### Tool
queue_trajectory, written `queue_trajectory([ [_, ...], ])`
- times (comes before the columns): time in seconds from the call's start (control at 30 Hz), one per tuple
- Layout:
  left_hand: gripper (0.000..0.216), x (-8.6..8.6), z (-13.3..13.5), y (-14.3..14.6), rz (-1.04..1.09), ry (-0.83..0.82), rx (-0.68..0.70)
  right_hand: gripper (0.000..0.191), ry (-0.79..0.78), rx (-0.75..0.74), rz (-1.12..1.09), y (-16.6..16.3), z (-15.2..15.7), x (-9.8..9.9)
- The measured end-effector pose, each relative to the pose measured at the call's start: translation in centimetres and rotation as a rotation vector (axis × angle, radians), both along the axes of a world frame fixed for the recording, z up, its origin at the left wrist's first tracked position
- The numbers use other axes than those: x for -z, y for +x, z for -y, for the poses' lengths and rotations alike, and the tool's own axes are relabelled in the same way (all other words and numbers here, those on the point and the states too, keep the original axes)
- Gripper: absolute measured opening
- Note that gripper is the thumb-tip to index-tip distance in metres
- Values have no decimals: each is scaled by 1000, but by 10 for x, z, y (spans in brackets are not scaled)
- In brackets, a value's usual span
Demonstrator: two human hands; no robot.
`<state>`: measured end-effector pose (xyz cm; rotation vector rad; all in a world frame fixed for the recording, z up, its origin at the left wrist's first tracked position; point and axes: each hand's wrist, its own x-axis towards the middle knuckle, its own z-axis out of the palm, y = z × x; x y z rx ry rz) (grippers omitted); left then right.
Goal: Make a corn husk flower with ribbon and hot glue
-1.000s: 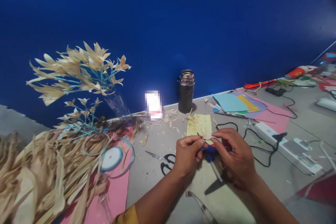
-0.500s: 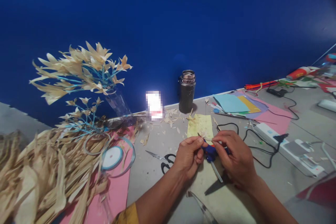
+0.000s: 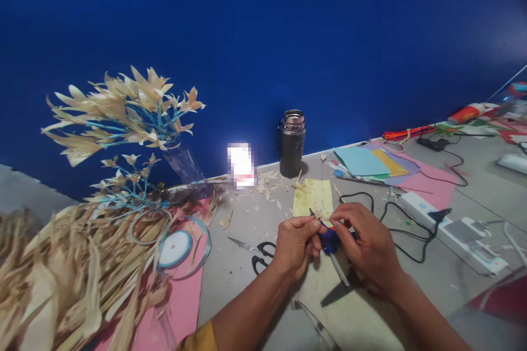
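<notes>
My left hand [image 3: 295,244] and my right hand [image 3: 368,245] meet above the grey table [image 3: 370,312], fingertips pinched together on a small pale husk flower piece [image 3: 319,214]. A blue glue gun [image 3: 330,241] with a white stick lies just under the hands. Behind them sits a yellow-green sheet [image 3: 313,197] with husk bits on it. Black-handled scissors [image 3: 257,248] lie just left of my left hand.
A vase of husk flowers on blue stems [image 3: 123,115] stands at the left, above a heap of dried husks [image 3: 53,279], pink paper [image 3: 181,301] and a ribbon spool [image 3: 175,248]. A dark flask [image 3: 292,143] stands by the blue wall. Coloured sheets [image 3: 370,162], black cable and a power strip [image 3: 448,225] lie to the right.
Both hands stay together, shifting only slightly; the right hand's fingers have moved a little over the piece and the glue gun.
</notes>
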<state>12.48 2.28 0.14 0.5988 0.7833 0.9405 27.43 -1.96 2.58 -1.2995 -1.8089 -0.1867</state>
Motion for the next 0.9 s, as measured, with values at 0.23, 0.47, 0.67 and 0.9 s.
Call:
queue_trajectory([
  [0.23,33,3,0,1,-71,66,8,12,10,25,3,-1,-1,1],
  [0.47,27,3,1,1,-156,125,-29,12,-4,21,42,-3,-1,3],
  [0.67,19,0,3,0,-303,173,-75,14,-8,30,129,-4,-1,0],
  [0.9,21,14,5,1,-370,238,-102,15,-26,32,134,-5,-1,0],
])
